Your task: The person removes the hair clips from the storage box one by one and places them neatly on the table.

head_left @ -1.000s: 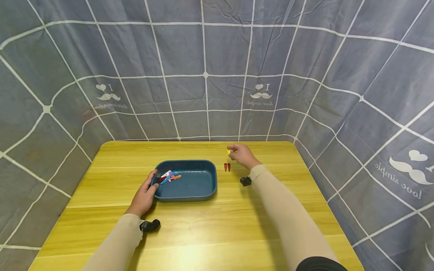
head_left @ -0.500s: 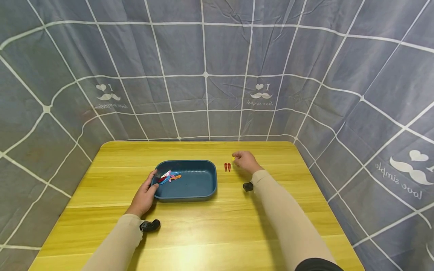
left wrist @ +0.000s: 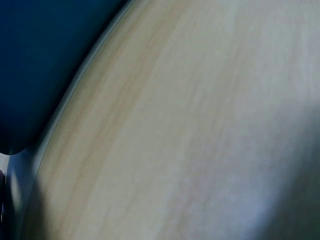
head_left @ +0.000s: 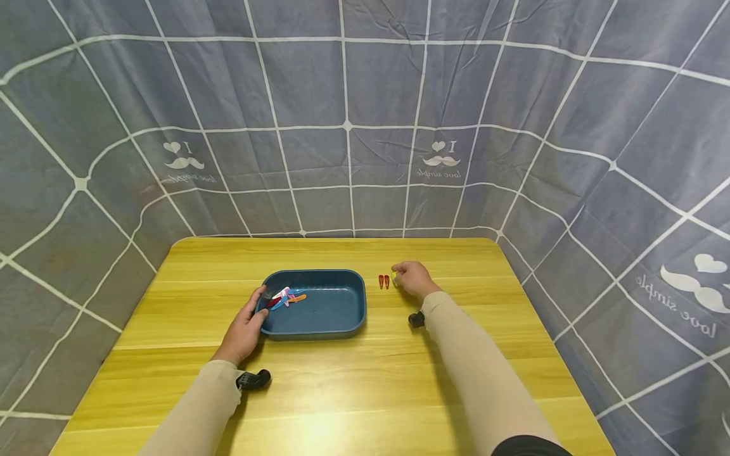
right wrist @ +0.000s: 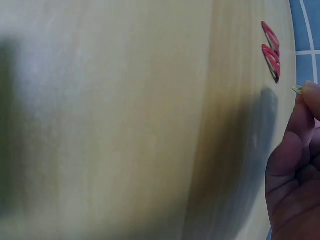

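My left hand point(head_left: 242, 330) grips the left end of a dark blue plastic tub point(head_left: 336, 331), its thumb at the rim. Inside the tub, toward that end, lies a small pile of colourful hair clips point(head_left: 284, 297). My right hand point(head_left: 415, 278) pinches a yellow hair clip point(head_left: 393, 275) between thumb and fingertips, just right of two red snap hair clips point(head_left: 384, 282) lying side by side on the table. In the right wrist view the yellow clip's tip point(right wrist: 297, 89) pokes out from the fingers, close to the red clips point(right wrist: 271, 62).
The wooden table point(head_left: 342, 405) has a grey grid-patterned curtain point(head_left: 376, 158) along its back and sides. A black wrist camera point(head_left: 417, 319) hangs at the right cuff, another black camera point(head_left: 253, 380) at the left one.
My right hand has come nearer with the yellow clip, from behind the red clips to a spot just right of them. The left hand stays on the tub.
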Demonstrator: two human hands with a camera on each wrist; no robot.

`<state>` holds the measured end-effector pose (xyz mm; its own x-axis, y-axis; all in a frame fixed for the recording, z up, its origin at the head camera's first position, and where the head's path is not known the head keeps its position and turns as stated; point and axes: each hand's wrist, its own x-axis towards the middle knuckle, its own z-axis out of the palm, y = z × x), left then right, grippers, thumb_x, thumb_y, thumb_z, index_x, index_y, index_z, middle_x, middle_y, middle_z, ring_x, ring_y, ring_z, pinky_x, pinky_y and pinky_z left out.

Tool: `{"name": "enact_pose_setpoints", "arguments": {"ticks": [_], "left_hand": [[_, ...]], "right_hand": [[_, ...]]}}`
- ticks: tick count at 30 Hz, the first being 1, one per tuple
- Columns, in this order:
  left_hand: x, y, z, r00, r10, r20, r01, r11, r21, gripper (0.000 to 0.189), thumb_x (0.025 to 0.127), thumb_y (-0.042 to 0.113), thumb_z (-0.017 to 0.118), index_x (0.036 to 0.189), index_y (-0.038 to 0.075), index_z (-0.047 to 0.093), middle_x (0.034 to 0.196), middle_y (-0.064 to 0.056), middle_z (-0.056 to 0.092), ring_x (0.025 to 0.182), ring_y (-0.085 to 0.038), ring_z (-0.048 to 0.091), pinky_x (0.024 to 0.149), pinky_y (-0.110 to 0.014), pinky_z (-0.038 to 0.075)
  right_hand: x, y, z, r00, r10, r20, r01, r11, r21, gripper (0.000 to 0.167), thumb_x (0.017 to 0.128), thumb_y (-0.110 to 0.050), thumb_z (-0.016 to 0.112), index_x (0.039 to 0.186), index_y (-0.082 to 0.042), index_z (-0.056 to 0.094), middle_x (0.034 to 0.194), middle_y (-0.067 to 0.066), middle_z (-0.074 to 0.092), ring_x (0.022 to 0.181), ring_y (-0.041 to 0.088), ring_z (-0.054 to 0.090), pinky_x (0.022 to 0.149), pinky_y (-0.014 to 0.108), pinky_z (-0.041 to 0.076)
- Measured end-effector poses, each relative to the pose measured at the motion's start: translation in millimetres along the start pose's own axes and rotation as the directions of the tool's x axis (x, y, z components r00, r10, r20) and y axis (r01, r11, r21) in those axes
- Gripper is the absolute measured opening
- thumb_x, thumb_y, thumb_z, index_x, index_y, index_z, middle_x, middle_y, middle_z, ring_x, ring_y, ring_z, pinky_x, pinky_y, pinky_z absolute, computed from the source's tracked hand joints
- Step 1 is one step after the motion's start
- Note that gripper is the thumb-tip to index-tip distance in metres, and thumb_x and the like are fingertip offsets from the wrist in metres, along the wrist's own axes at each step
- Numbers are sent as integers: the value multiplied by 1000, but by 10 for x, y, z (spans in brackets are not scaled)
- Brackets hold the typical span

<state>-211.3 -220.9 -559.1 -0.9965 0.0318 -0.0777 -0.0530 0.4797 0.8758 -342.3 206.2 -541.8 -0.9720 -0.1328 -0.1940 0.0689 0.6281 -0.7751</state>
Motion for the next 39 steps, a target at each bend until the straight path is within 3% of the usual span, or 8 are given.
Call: {"name": "enact_pose_setpoints", "arguments": {"ticks": [4, 8, 20, 22, 25, 29, 36, 39], "left_hand": [[5, -6, -1, 1000, -1, 3, 1, 1000, -1, 60, 114, 25, 39, 170, 34, 19, 177, -15, 16, 163, -44, 15, 129, -67, 14], [16, -22, 4, 1000, -5, -1, 5, 1000, 4, 60, 114, 26, 39, 170, 34, 19, 177, -15, 16, 163, -44, 15, 129, -67, 15], [25, -20, 3, 1000, 3, -3, -3, 1000, 6, 60, 114, 26, 40, 170, 33, 20, 176, -16, 18, 162, -44, 16, 129, -67, 16], [24, -19, 0, 1000, 1, -3, 0, 1000, 7, 60, 114, 26, 39, 170, 33, 20, 176, -16, 17, 163, -44, 16, 129, -66, 15], [16, -15, -5, 1000, -5, -3, 5, 1000, 7, 60, 114, 25, 39, 170, 33, 20, 176, -15, 17, 163, -43, 15, 129, -66, 15], [7, -7, -8, 1000, -13, 0, 13, 1000, 6, 60, 114, 25, 39, 170, 33, 19, 177, -15, 15, 163, -43, 15, 129, -67, 14], [0, 3, -8, 1000, -29, 3, 29, 1000, 8, 60, 114, 26, 39, 170, 35, 18, 177, -14, 15, 163, -43, 14, 130, -66, 14], [0, 8, -9, 999, -32, 2, 32, 999, 9, 60, 114, 26, 39, 170, 35, 19, 177, -13, 14, 163, -42, 14, 130, -66, 14]], "right_hand": [[-1, 29, 29, 1000, -19, -19, 18, 999, -27, 34, 103, -6, 62, 136, 0, 69, 139, 18, 68, 104, 23, 63, 77, 30, 47], [15, 57, 58, 999, -20, -25, 19, 999, -36, 34, 102, -6, 62, 134, 0, 70, 138, 16, 70, 124, 29, 63, 90, 34, 49], [3, 66, 93, 999, 32, -20, -33, 999, -10, 36, 103, -7, 64, 138, -3, 68, 141, 15, 68, 114, 27, 61, 77, 30, 46], [-5, 60, 98, 999, 29, -20, -29, 999, -19, 36, 102, -7, 64, 138, -2, 68, 142, 16, 67, 117, 29, 62, 80, 33, 48], [-13, 56, 110, 1000, 16, -23, -17, 999, -48, 35, 102, -8, 64, 136, -1, 69, 142, 17, 67, 131, 33, 61, 97, 39, 53], [-18, 61, 121, 1000, -6, -28, 3, 996, -84, 33, 102, -8, 65, 134, 0, 71, 142, 17, 68, 139, 37, 58, 115, 47, 49], [-29, 64, 107, 1000, -12, -19, 10, 995, -96, 34, 102, -9, 66, 135, -1, 70, 139, 16, 70, 134, 34, 61, 101, 41, 52], [-32, 69, 100, 1000, -16, -14, 14, 995, -99, 34, 102, -10, 66, 135, -1, 70, 138, 15, 70, 134, 33, 62, 104, 42, 53]]}}
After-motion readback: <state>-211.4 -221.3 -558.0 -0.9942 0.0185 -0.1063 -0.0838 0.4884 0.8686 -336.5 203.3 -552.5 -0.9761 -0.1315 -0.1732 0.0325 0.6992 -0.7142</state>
